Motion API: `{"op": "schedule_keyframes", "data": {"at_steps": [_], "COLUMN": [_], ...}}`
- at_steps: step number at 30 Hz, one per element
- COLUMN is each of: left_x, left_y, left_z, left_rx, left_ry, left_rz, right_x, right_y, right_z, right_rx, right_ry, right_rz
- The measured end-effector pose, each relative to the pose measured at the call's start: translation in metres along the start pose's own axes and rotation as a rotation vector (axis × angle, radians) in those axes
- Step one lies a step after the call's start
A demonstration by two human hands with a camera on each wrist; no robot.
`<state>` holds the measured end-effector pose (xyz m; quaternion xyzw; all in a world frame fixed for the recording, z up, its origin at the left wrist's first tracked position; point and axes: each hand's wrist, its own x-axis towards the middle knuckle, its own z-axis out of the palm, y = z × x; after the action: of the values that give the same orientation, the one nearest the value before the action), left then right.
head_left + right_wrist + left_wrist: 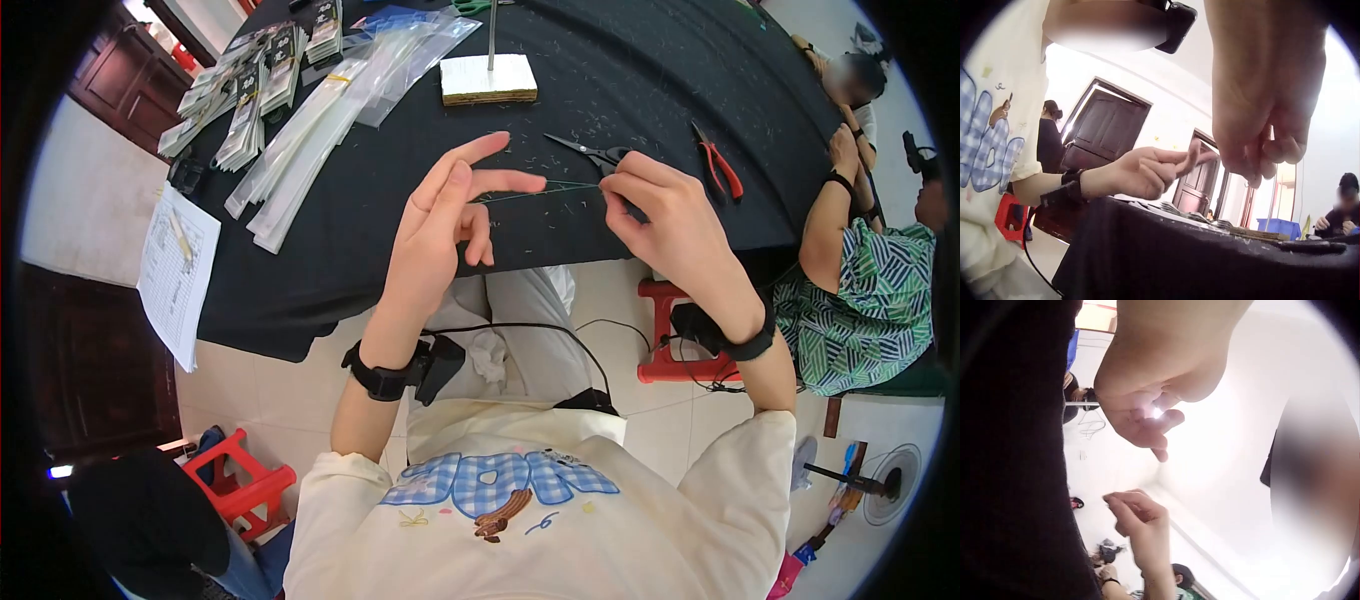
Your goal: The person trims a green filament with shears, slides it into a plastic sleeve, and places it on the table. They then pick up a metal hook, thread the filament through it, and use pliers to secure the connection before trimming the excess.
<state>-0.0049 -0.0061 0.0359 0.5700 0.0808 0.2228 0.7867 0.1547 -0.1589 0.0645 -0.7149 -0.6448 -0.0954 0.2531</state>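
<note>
A thin green thread [570,186] runs between the hands, close over the black tablecloth in the head view. On its right end, my right hand [665,205] pinches it between thumb and fingertips. My left hand [430,225] has two fingers stretched out and the lower fingers curled; one strand starts at a stretched fingertip, another lower near the curled fingers. Just beyond the hands lie black scissors [580,148], partly hidden by the right hand. In the left wrist view the thread does not show, but the right hand [1141,519] keeps its pinch.
Red-handled pliers [722,170] lie to the right. Farther back stands a white-topped block [490,78] with an upright metal rod. Clear plastic sleeves [320,150] and bundled packets [250,100] occupy the left. A paper sheet [178,270] hangs over the table edge. Another person [860,280] sits at right.
</note>
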Motion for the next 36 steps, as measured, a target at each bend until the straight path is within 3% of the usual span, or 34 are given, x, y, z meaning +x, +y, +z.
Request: {"op": "schedule_keyframes", "data": {"at_steps": [2,6,8,10,12,13,15,28,36], "left_x": [0.002,0.005,0.001,0.000,0.002,-0.002,-0.008,-0.013,-0.010], "left_y": [-0.004,-0.002,0.009,0.009,0.002,0.004,0.014,0.011,0.007], "left_z": [-0.003,0.003,0.011,0.003,-0.011,-0.009,0.000,0.023,0.025], "left_rx": [0.251,0.252,-0.408,-0.571,-0.613,-0.614,0.241,0.824,0.817], "left_ry": [0.069,0.179,0.157,0.153,-0.307,-0.303,-0.113,-0.024,-0.003], "left_rz": [0.108,0.203,0.101,0.016,0.098,0.095,-0.018,0.088,0.174], "right_x": [-0.004,-0.016,-0.023,-0.026,-0.021,-0.018,-0.014,-0.011,-0.009], "right_y": [-0.009,-0.027,-0.032,-0.034,-0.032,-0.031,-0.032,-0.040,-0.041], "right_z": [-0.001,0.003,0.011,0.020,0.017,0.015,0.010,0.010,0.011], "right_rx": [0.020,0.070,0.091,0.167,0.168,0.180,0.198,0.137,0.028], "right_ry": [0.010,-0.071,-0.123,-0.117,-0.118,-0.080,-0.020,-0.021,-0.017], "right_rz": [-0.033,-0.105,-0.098,-0.111,-0.102,-0.073,-0.044,-0.091,-0.127]}}
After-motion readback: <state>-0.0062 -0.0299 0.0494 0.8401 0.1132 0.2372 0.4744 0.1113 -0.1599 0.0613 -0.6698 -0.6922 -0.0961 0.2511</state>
